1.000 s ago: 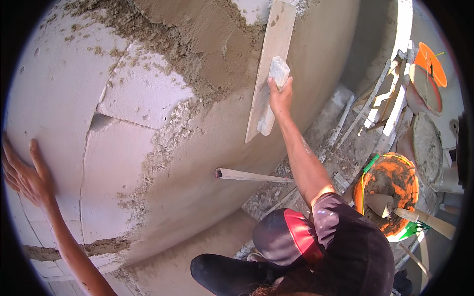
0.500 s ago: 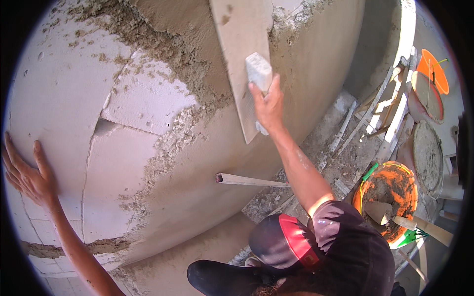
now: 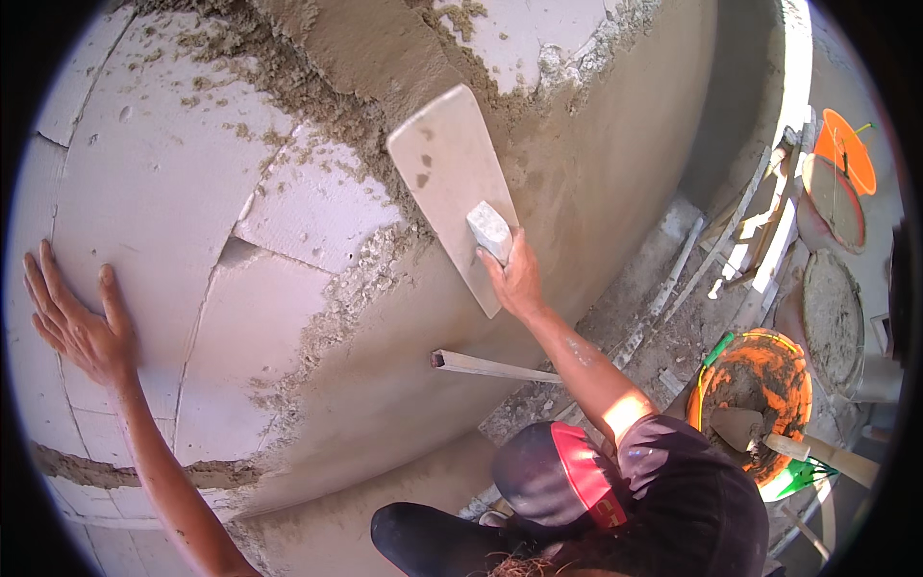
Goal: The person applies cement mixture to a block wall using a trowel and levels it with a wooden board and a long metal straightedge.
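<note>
My right hand [image 3: 519, 281] is closed around the pale block handle of a long plastering float [image 3: 444, 159]. The float's broad end lies at the edge of wet mortar [image 3: 370, 53] on a curved wall; whether its whole face touches cannot be told. Smooth grey-brown plaster [image 3: 567, 183] covers the wall to the right of the float. To the left, pale bare blocks [image 3: 144, 221] show, with open joints and a ragged mortar edge. My left hand [image 3: 87, 332] rests flat on these blocks, fingers spread, holding nothing.
A square-ended bar [image 3: 495, 366] juts out below the float. At right stand an orange mortar-smeared bucket [image 3: 796, 370] with a trowel [image 3: 738, 428] in it, round tubs [image 3: 835, 317] and an orange container [image 3: 844, 152]. Wooden pieces [image 3: 716, 231] lie near the wall's foot.
The float has come down toward me, and its broad end has swung left, uncovering mortar above it. My right hand moved with it. My left hand stays flat on the blocks.
</note>
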Demonstrator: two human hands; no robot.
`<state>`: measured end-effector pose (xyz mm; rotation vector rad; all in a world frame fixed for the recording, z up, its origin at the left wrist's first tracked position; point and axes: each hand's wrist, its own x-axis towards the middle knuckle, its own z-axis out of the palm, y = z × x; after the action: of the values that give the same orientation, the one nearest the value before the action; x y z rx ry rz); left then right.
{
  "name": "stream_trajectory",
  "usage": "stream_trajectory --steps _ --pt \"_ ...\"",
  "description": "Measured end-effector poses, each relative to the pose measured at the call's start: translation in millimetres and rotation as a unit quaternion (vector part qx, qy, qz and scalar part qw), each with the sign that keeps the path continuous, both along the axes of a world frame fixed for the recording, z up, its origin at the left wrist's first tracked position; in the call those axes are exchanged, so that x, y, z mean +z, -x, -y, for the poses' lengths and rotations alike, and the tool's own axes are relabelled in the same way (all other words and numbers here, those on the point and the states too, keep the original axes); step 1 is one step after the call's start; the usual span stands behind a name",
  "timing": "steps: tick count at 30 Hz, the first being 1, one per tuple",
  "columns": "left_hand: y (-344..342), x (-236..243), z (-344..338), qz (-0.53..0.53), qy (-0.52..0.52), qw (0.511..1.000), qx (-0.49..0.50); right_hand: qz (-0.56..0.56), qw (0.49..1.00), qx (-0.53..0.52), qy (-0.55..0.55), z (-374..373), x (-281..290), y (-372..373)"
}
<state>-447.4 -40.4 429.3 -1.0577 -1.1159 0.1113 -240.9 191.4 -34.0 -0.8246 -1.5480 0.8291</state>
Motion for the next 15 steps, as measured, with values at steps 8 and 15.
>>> stream_trajectory --steps 8,15 --pt "4 -12 1 0.008 -0.010 1.000 -0.012 0.017 0.997 0.037 0.060 -23 52 -13" --pt "23 3 3 -0.010 0.010 0.999 0.037 0.037 0.991 -0.025 0.127 -41 -50 -25"
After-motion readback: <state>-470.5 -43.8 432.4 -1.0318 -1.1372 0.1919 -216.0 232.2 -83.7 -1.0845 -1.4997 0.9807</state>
